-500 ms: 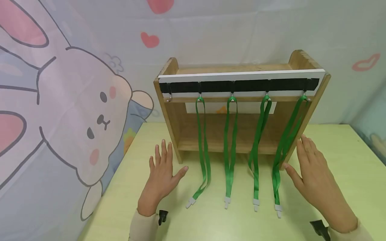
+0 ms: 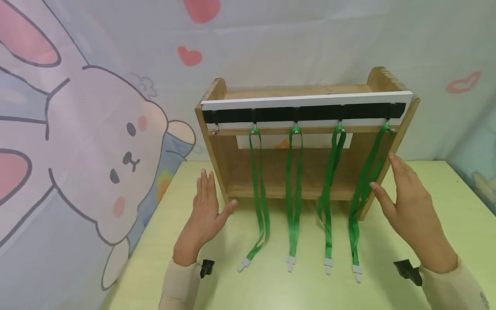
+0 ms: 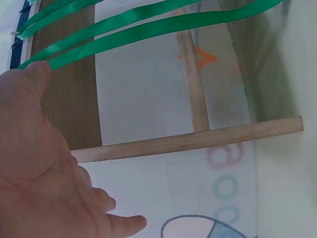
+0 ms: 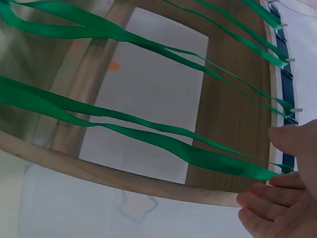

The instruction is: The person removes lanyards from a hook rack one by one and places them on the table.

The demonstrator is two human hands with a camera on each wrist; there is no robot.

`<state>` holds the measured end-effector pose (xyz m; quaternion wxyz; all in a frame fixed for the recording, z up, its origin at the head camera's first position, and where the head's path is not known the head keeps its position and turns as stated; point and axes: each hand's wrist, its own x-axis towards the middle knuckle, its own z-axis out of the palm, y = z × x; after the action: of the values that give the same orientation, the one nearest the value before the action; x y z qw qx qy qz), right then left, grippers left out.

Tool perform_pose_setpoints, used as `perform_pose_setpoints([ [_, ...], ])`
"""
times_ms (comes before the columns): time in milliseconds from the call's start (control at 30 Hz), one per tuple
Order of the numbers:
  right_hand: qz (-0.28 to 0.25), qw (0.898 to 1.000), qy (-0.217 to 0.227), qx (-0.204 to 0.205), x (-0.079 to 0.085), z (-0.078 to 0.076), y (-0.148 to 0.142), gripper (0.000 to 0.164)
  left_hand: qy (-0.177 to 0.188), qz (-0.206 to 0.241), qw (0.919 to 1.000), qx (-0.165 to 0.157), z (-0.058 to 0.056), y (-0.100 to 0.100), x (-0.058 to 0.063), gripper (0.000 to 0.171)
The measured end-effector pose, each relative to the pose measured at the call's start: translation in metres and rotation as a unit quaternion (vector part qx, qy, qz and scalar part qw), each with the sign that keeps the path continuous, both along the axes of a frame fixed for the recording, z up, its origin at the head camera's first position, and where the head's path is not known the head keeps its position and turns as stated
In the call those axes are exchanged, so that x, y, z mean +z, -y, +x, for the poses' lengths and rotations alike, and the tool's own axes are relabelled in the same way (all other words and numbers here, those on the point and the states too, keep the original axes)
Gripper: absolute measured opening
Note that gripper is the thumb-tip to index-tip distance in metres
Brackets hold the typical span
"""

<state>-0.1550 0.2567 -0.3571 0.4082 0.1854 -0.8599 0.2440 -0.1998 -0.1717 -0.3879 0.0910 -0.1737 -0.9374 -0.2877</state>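
Observation:
Several green lanyards with pale plastic clips hang from metal hooks on a small wooden rack; the leftmost hook (image 2: 215,129) bears none. In the head view my left hand (image 2: 203,215) is raised left of the rack, its fingers straight and thumb spread, holding nothing. The nearest lanyard to it is the left one (image 2: 255,185). Beside the rack's right side panel my right hand (image 2: 412,211) has its fingers extended and grips nothing. It is close to the rightmost lanyard (image 2: 366,181); whether it touches the panel I cannot tell.
The wooden rack (image 2: 306,193) stands on a pale yellow-green table (image 2: 271,292) against a cartoon-printed cloth (image 2: 310,47). A black strip (image 2: 275,115) on a white board runs along the rack's upper front. Dark mounts (image 2: 408,271) stick out at both wrists.
Both hands have risen a little, and the left hand has turned so its fingers overlap more. The lanyards hang as before. The head view has shifted slightly.

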Motion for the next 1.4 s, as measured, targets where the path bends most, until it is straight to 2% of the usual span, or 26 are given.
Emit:
perform_pose_setpoints([
  [67, -0.020, 1.000, -0.014, 0.002, 0.003, -0.003, -0.001, 0.079, 0.005, 0.017, 0.9998, -0.007, -0.004, -0.001, 0.002, 0.095],
  [233, -0.058, 0.997, -0.050, 0.003, 0.009, -0.012, 0.003, 0.051, 0.012, 0.055, 0.9983, -0.014, -0.015, -0.003, 0.006, 0.092],
  [333, -0.077, 0.995, -0.065, 0.000, 0.012, -0.018, 0.006, 0.054, 0.009, 0.078, 0.9967, -0.018, -0.022, -0.004, 0.008, 0.089],
  [500, -0.110, 0.992, -0.065, -0.003, 0.014, -0.024, 0.009, 0.056, 0.006, 0.116, 0.9928, -0.030, -0.034, -0.005, 0.011, 0.086],
  [600, -0.128, 0.990, -0.063, -0.018, 0.015, -0.027, 0.009, 0.052, 0.015, 0.136, 0.9901, -0.033, -0.040, -0.007, 0.016, 0.087],
  [733, -0.156, 0.985, -0.065, -0.036, 0.017, -0.032, 0.010, 0.040, 0.026, 0.159, 0.9868, -0.020, -0.046, -0.010, 0.023, 0.087],
  [900, -0.199, 0.978, -0.052, -0.035, 0.022, -0.036, 0.014, 0.026, 0.011, 0.186, 0.9824, 0.003, -0.053, -0.011, 0.026, 0.076],
  [1067, -0.217, 0.975, -0.024, -0.032, 0.028, -0.039, 0.021, 0.016, 0.006, 0.190, 0.9813, 0.028, -0.055, -0.011, 0.021, 0.071],
  [1233, -0.215, 0.975, 0.016, -0.051, 0.033, -0.040, 0.028, 0.016, -0.007, 0.184, 0.9824, 0.030, -0.056, -0.012, 0.015, 0.070],
  [1400, -0.210, 0.976, 0.008, -0.053, 0.035, -0.041, 0.030, 0.013, -0.026, 0.177, 0.9837, 0.024, -0.057, -0.013, 0.016, 0.071],
])
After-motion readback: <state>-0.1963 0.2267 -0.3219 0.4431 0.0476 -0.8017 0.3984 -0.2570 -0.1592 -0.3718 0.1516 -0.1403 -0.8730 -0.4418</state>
